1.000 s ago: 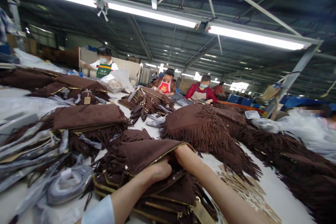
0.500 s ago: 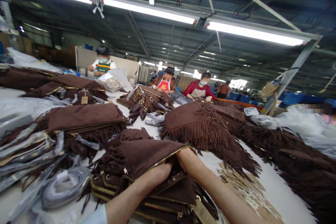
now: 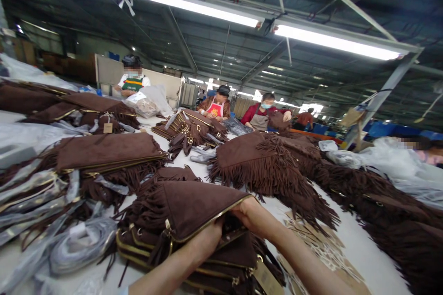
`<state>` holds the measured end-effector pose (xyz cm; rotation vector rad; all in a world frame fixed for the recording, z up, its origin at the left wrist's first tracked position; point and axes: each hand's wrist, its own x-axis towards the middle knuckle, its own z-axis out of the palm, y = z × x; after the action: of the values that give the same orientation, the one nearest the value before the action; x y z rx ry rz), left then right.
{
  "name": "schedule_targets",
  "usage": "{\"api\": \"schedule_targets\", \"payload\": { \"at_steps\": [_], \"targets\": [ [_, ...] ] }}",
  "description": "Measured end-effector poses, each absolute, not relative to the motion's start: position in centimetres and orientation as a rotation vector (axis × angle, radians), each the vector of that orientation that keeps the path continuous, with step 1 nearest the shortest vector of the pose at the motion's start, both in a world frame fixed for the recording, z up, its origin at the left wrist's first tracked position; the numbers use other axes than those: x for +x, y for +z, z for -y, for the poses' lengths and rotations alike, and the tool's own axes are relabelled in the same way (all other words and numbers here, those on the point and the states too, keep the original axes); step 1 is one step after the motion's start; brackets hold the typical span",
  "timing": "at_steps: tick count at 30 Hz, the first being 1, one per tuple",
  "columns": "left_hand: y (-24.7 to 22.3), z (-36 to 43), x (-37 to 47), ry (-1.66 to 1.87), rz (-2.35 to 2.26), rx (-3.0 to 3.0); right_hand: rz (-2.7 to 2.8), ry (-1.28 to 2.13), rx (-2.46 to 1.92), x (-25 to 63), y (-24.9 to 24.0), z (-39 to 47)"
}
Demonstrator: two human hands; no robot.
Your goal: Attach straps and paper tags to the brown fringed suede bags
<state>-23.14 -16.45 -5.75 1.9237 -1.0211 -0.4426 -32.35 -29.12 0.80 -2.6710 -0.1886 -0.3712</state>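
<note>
A dark brown fringed bag (image 3: 194, 205) with a brass zipper lies on top of a stack of similar bags (image 3: 221, 258), its mouth unzipped. My left hand (image 3: 213, 234) reaches into the opening, so its fingers are hidden inside. At the right end of the zipper, my right hand (image 3: 248, 214) is closed around the bag's edge, fingertips out of sight under the fabric. A zipper pull (image 3: 168, 224) hangs at the bag's left corner. From the stack's right side dangles a tan paper tag (image 3: 268, 279).
Plastic-wrapped straps (image 3: 81, 246) lie coiled at left, beside another pile of brown bags (image 3: 107, 152). Fringed bags (image 3: 249, 152) lie ahead, and more (image 3: 391, 216) line the right. Tan tags with white strings (image 3: 318, 244) are spread on the white table (image 3: 377, 258). Several co-workers sit across.
My right hand has turned slightly at the bag's edge, showing more of its back. My left hand stays inside the bag. Across the table, a co-worker in red has lifted a brown piece.
</note>
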Motion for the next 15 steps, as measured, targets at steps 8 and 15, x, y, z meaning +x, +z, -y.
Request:
{"api": "schedule_targets", "payload": {
  "at_steps": [8,15],
  "targets": [
    [-5.77,15.53,-23.14,-0.321,1.192,1.791,0.014,-0.461,-2.620,-32.61,0.19,29.32],
    [-5.54,15.56,-22.85,-0.430,1.101,1.909,0.074,-0.422,-2.595,-32.85,0.80,28.67]
  ]
}}
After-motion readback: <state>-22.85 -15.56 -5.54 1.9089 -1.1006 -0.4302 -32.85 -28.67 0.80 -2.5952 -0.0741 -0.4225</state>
